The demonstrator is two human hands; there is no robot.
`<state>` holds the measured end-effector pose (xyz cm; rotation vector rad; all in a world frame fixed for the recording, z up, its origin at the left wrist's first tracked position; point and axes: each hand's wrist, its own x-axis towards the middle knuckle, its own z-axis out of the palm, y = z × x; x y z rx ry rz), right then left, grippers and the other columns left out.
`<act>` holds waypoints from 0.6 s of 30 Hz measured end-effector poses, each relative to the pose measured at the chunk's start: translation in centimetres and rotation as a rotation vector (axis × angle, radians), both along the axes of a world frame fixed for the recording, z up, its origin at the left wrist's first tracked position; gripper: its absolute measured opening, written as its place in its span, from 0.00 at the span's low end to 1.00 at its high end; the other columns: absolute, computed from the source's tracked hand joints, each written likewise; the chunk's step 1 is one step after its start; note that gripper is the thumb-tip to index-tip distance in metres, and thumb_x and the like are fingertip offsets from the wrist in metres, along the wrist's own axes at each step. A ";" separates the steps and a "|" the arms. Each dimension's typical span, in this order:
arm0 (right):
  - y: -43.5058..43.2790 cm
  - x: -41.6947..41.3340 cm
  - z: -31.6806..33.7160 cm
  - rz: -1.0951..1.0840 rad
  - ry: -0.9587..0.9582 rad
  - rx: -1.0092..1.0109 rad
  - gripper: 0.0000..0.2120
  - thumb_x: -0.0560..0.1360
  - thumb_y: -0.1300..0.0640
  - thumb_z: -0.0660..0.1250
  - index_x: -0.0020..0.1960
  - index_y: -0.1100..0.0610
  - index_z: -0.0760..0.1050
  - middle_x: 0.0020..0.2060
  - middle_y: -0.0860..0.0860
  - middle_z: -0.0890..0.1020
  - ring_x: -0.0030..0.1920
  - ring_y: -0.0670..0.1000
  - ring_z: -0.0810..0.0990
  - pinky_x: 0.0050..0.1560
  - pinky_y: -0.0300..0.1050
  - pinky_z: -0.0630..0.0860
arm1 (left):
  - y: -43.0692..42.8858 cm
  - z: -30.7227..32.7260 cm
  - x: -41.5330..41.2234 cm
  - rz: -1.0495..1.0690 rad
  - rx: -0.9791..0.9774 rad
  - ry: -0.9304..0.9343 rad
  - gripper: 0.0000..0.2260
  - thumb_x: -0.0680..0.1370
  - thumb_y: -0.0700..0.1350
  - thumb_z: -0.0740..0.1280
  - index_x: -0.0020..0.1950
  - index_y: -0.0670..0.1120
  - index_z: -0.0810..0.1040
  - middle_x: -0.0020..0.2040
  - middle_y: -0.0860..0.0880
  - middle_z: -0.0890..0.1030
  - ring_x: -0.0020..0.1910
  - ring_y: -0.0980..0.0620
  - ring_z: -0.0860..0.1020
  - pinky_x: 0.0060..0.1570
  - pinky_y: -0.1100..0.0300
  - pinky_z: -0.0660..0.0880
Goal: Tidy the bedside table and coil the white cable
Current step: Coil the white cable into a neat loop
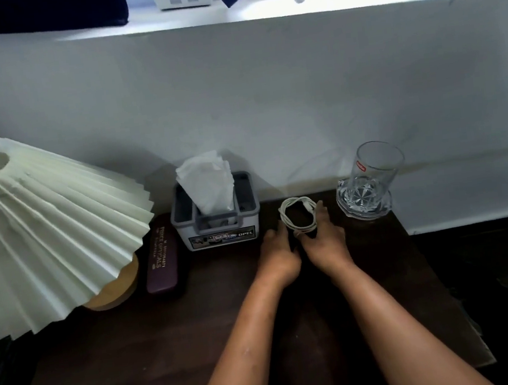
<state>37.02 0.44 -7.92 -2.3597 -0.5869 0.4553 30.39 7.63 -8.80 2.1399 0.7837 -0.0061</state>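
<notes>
The white cable point(297, 213) lies in a small coil on the dark wooden bedside table point(175, 343), near its back edge. My left hand point(278, 252) rests on the table at the coil's left side, fingers touching the loop. My right hand point(324, 241) is at the coil's right and near side, its fingers pinching the bottom of the loop. Both forearms reach in from the bottom of the view.
A pleated cream lamp point(44, 228) on a wooden base fills the left. A maroon glasses case point(160, 258) lies beside a grey tissue box point(217, 212). A clear glass point(368, 179) stands at the back right. A white wall runs behind the table.
</notes>
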 end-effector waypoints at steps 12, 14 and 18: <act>-0.2 -0.8 -0.1 -0.063 -0.274 -0.010 0.33 0.73 0.56 0.65 0.74 0.58 0.57 0.72 0.57 0.63 0.69 0.60 0.61 0.64 0.44 0.52 | -0.5 -0.9 -2.2 0.306 0.002 -0.467 0.20 0.72 0.32 0.65 0.64 0.41 0.74 0.46 0.42 0.76 0.46 0.48 0.76 0.47 0.75 0.64; 0.2 -1.3 0.3 -0.027 -0.295 0.023 0.31 0.74 0.56 0.65 0.74 0.57 0.58 0.71 0.57 0.63 0.68 0.61 0.61 0.65 0.45 0.54 | -1.1 -0.6 -3.3 0.415 0.070 -0.601 0.16 0.71 0.31 0.65 0.57 0.40 0.78 0.44 0.42 0.77 0.42 0.59 0.72 0.47 0.78 0.64; 1.9 -3.1 1.6 0.166 -0.260 0.141 0.30 0.74 0.57 0.64 0.74 0.58 0.58 0.72 0.58 0.62 0.72 0.59 0.58 0.68 0.41 0.52 | -1.1 0.5 -5.9 0.683 0.280 -0.791 0.08 0.69 0.31 0.63 0.47 0.37 0.75 0.44 0.41 0.75 0.44 0.53 0.71 0.51 0.67 0.68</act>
